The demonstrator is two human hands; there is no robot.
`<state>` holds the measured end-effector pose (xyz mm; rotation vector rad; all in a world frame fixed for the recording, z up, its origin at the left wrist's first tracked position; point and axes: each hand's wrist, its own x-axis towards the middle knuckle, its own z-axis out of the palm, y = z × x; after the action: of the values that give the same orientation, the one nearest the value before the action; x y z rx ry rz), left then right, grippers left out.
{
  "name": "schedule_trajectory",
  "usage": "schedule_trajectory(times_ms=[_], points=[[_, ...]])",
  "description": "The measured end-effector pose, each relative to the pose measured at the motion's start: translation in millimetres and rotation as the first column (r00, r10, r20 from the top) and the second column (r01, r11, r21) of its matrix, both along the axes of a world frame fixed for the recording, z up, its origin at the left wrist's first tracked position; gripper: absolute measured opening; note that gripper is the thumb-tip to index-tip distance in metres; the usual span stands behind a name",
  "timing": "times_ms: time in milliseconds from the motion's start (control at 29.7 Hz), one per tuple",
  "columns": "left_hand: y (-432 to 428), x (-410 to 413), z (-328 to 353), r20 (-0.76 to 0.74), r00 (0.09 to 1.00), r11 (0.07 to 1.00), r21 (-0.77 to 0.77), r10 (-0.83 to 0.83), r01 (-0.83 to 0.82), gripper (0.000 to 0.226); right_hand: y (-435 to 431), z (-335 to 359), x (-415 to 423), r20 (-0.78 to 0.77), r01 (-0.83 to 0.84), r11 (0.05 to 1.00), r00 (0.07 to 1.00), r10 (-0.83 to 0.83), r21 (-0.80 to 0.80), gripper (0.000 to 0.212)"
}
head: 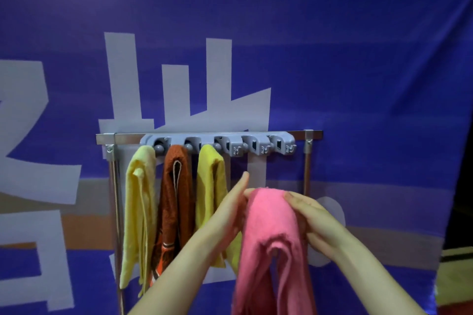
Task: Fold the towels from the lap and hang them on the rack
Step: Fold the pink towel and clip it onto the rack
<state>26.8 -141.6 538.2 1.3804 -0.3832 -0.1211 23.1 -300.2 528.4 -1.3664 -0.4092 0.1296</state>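
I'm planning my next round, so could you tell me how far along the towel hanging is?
Done: a pale yellow towel, a brown towel and a yellow towel hang from the rack. In hand: the folded pink towel, gripped by the right hand, left hand flat against it. Left: hanging it on a free holder to the right. Whether more towels wait cannot be seen.

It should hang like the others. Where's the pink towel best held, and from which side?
Probably the folded top of the pink towel, from the right, where the right hand grips: both tails hang below, leaving the fold free for the rack.
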Motion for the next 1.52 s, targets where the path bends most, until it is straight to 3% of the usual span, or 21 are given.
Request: schedule_trajectory(times_ms=[202, 370, 438, 505, 573, 640, 674, 741, 808, 876, 977, 1044, 1145, 1212, 1313, 1415, 1516], points=[[-6.9, 54.1, 9.4, 0.005, 0.988, 0.978, -0.142, 0.154, -0.152, 0.063, 12.2, 22.5, 66.2, 0.020, 0.067, 0.997, 0.998, -0.066, -0.030, 0.025], [-10.1, 102.4, 27.4, -0.015, 0.927, 0.899, -0.236, 0.376, -0.369, 0.076, 35.3, 38.8, 120.9, 0.016, 0.149, 0.989, 0.989, -0.149, 0.005, 0.025], [-14.6, 106.7, 34.4, -0.002, 0.915, 0.886, -0.246, 0.404, -0.392, 0.065, 45.3, 43.2, 137.8, -0.025, 0.211, 0.977, 0.977, -0.210, 0.040, 0.029], [-19.2, 117.2, 38.4, 0.017, 0.831, 0.808, -0.245, 0.557, -0.536, 0.047, 55.3, 50.0, 144.3, -0.062, 0.204, 0.974, 0.978, -0.199, 0.102, 0.025], [-24.0, 126.8, 41.4, 0.046, 0.710, 0.700, -0.223, 0.703, -0.679, 0.055, 62.0, 56.4, 153.6, -0.084, 0.223, 0.967, 0.973, -0.213, 0.121, 0.015], [-25.6, 147.3, 37.8, 0.026, 0.722, 0.714, -0.181, 0.691, -0.677, 0.071, 69.5, 71.6, 153.5, -0.138, 0.276, 0.950, 0.956, -0.257, 0.145, 0.019], [-25.1, 159.0, 33.9, 0.007, 0.708, 0.700, -0.157, 0.707, -0.697, 0.067, 71.2, 69.0, 151.3, -0.059, 0.270, 0.962, 0.962, -0.267, 0.046, 0.022], [-24.7, 154.6, 36.2, 0.078, 0.566, 0.571, -0.086, 0.821, -0.817, 0.049, 75.3, 58.5, 163.0, -0.010, 0.199, 0.980, 0.980, -0.199, 0.029, 0.022], [-24.4, 129.3, 40.4, 0.220, 0.419, 0.455, -0.150, 0.881, -0.878, 0.047, 73.7, 46.3, 173.5, -0.017, 0.218, 0.976, 0.976, -0.217, 0.019, 0.020], [-23.4, 113.2, 40.4, 0.235, 0.474, 0.506, -0.098, 0.849, -0.857, 0.037, 75.2, 34.4, 180.5, -0.055, 0.240, 0.971, 0.969, -0.240, -0.018, 0.021], [-19.9, 123.9, 30.6, 0.065, 0.746, 0.748, -0.010, 0.663, -0.664, 0.045, 78.2, 30.4, 183.8, -0.054, 0.277, 0.960, 0.959, -0.279, -0.041, 0.024], [-23.3, 121.6, 15.9, 0.051, 0.838, 0.838, 0.022, 0.544, -0.545, 0.045, 78.6, 23.6, 172.3, -0.075, 0.294, 0.954, 0.954, -0.290, 0.060, 0.018], [-30.2, 124.0, -13.5, 0.062, 0.813, 0.813, 0.023, 0.579, -0.581, 0.048, 77.0, 0.3, 156.9, -0.035, 0.315, 0.932, 0.949, -0.314, 0.181, 0.019], [-35.3, 124.0, -33.0, 0.025, 0.776, 0.776, 0.026, 0.630, -0.630, 0.058, 74.5, -22.8, 142.2, -0.018, 0.325, 0.933, 0.945, -0.326, 0.153, 0.028], [-41.8, 110.8, -81.9, -0.021, 0.826, 0.820, 0.140, 0.563, -0.555, 0.062, 66.1, -59.7, 115.5, -0.005, 0.332, 0.942, 0.943, -0.332, 0.038, 0.041], [-49.6, 91.5, -134.2, -0.067, 0.893, 0.888, 0.166, 0.445, -0.429, 0.088, 58.8, -99.8, 94.4, -0.036, 0.291, 0.957, 0.956, -0.291, 0.005, 0.036], [-54.1, 79.1, -171.4, -0.047, 0.857, 0.844, 0.210, 0.513, -0.493, 0.071, 49.3, -136.0, 76.2, -0.072, 0.283, 0.958, 0.955, -0.286, -0.054, 0.037]])
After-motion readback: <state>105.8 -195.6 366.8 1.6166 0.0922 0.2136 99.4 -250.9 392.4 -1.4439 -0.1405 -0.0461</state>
